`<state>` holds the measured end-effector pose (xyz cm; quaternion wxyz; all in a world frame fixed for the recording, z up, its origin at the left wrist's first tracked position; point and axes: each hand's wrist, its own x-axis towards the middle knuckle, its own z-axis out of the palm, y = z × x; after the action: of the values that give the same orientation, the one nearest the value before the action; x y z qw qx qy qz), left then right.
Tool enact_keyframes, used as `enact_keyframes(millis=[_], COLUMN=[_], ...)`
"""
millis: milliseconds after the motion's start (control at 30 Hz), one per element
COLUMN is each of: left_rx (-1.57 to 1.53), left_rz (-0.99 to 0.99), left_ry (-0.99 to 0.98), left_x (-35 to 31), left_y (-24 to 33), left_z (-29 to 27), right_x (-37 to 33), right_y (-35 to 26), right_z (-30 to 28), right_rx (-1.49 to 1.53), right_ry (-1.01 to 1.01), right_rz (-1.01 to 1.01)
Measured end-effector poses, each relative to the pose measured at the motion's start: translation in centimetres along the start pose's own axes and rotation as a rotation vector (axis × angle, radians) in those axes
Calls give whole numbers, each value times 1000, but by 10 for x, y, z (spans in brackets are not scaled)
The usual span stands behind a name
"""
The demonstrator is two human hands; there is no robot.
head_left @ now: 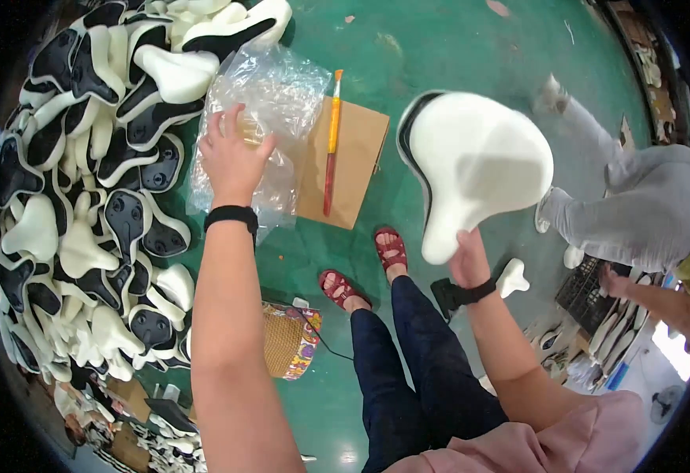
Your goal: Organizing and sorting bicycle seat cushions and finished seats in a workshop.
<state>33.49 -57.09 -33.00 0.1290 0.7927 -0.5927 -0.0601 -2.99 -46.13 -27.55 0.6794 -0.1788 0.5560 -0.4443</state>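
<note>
In my right hand [469, 260] is a white bicycle saddle [491, 150], gripped by its narrow nose and raised over the floor. A black rim shows along the saddle's left edge; my fingers behind it are partly hidden. My left hand [236, 162] has its fingers spread over crumpled clear plastic bags [274, 87]; whether it touches them I cannot tell. Beneath the bags, a brown cardboard box [353, 165] shows its top. On that box lies a paintbrush [334, 142] with a yellow and red handle.
A tall heap of white and black saddles [85, 213] fills the left side. Beside my left forearm stands a woven basket [291, 340] with a patterned band. A co-worker in grey trousers [637, 213] bends at the right, near a black crate [589, 293]. A small white piece [512, 278] lies on the green floor [455, 47].
</note>
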Motion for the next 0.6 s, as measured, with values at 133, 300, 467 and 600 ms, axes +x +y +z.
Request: enact_keyframes(millis=[133,300,467,600], left_rx=[-23,17,-42,-362], left_rz=[52,107,-207,-21], left_ry=[11,11,-216,120], left_x=[0,8,7,-13], left_y=[4,-6,9,1], left_z=[1,11,-27,-101], right_x=[-15,-45,-86,-128], right_y=[-1,-9,-25,-44], right_z=[-39,-68,-99,-139], right_rx=[-35,-19,13,-5], right_ry=[-9,92,122,91], right_rz=[-4,116,173,130])
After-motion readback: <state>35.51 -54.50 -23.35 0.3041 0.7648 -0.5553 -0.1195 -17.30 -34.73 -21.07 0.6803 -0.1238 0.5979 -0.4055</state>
